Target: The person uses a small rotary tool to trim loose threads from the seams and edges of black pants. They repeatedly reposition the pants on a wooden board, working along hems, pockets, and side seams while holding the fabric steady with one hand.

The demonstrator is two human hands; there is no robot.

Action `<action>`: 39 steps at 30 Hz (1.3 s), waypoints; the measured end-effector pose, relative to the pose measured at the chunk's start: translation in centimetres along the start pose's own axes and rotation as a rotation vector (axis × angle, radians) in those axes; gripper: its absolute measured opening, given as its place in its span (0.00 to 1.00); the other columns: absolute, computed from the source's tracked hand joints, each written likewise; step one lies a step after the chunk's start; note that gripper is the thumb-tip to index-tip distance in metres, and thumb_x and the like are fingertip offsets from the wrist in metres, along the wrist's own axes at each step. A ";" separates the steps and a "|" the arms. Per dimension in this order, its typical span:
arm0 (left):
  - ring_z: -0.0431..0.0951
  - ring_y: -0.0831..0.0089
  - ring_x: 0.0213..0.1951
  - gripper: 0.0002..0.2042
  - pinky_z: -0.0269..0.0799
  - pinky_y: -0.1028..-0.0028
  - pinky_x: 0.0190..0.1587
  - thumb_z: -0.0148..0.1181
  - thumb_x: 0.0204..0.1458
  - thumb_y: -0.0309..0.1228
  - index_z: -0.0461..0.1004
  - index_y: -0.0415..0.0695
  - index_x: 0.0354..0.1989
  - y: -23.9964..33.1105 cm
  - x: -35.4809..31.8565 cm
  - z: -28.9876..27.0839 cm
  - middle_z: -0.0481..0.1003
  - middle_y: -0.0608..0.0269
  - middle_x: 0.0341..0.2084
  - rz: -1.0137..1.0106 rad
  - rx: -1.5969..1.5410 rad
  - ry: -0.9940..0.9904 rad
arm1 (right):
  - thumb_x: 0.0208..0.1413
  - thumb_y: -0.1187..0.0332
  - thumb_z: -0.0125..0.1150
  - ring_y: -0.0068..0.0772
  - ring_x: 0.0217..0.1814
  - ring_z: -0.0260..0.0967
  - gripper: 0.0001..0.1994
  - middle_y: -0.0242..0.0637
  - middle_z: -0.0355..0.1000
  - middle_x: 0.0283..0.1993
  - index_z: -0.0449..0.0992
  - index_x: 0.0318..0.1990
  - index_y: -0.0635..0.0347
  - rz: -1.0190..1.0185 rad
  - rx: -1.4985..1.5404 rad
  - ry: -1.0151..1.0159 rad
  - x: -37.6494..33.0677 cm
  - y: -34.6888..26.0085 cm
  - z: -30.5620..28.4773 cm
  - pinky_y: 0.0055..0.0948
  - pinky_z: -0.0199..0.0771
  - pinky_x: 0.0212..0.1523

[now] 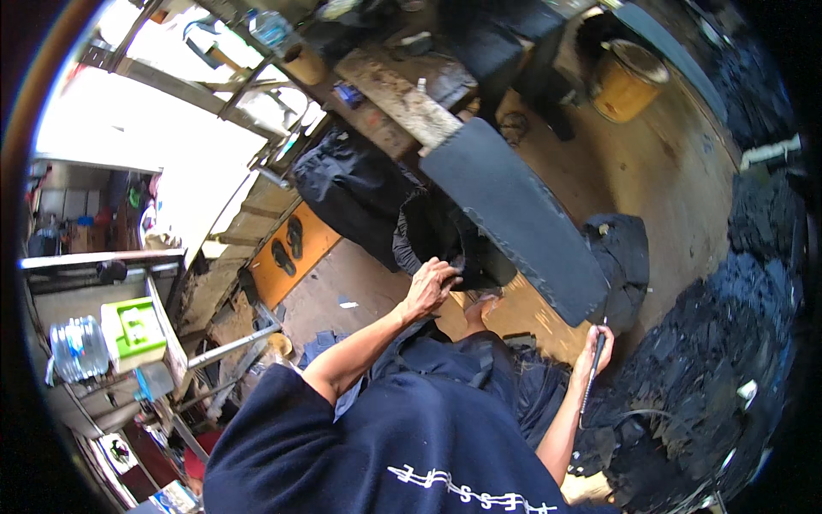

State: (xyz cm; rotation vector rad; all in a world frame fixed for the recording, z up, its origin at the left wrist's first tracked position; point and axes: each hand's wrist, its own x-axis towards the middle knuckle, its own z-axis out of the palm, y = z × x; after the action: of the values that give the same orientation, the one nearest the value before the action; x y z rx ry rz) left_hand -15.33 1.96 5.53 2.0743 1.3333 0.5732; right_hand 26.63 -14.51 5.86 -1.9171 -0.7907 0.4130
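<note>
Left hand (431, 285): fingers curled and clenched into a bunch of dark cloth (445, 236), gripping its folds at the near long edge of the padded black board (514, 218). Right hand (595, 349): fingers wrapped shut around a slim dark rod-like tool (591, 373), held upright just off the near end corner of the same board; tool's tip hidden against the dark heap below, exact kind unclear. Cloth draped down from the board's left edge, touching it. More black cloth (621, 248) hanging beside the board's right edge. Farther out along the board's far end, a worn wooden plank (398, 94). Beyond, on bare floor, a yellow bucket (625, 81); to the left, a pair of sandals (288, 246) on an orange mat.
</note>
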 end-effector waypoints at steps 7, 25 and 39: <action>0.75 0.62 0.46 0.13 0.70 0.63 0.48 0.69 0.46 0.28 0.85 0.44 0.42 -5.6 -5.4 -5.8 0.77 0.62 0.37 0.058 -0.064 0.035 | 0.70 0.65 0.69 0.32 0.53 0.73 0.11 0.36 0.76 0.49 0.78 0.53 0.59 0.107 -0.028 -0.013 -0.8 -5.9 1.6 0.36 0.77 0.57; 0.76 0.46 0.66 0.34 0.69 0.54 0.70 0.74 0.57 0.36 0.72 0.44 0.72 -39.7 5.8 -41.5 0.78 0.44 0.63 -0.236 0.406 0.347 | 0.69 0.66 0.71 0.27 0.49 0.75 0.11 0.31 0.75 0.47 0.78 0.50 0.59 0.072 -0.054 -0.050 -8.3 -14.4 8.9 0.28 0.78 0.55; 0.88 0.54 0.49 0.24 0.82 0.61 0.53 0.72 0.61 0.37 0.79 0.40 0.64 -14.8 3.9 -5.5 0.86 0.43 0.46 -0.052 -0.397 -0.829 | 0.72 0.60 0.66 0.32 0.47 0.82 0.15 0.37 0.82 0.49 0.80 0.56 0.61 0.320 -0.017 0.283 -8.5 -5.2 1.1 0.30 0.80 0.51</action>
State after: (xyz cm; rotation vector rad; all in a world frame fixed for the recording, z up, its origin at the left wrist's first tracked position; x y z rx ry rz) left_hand -26.95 11.57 -0.49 1.6435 0.7071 -0.0701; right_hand 17.98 -17.93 9.56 -2.0663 -0.3043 0.3162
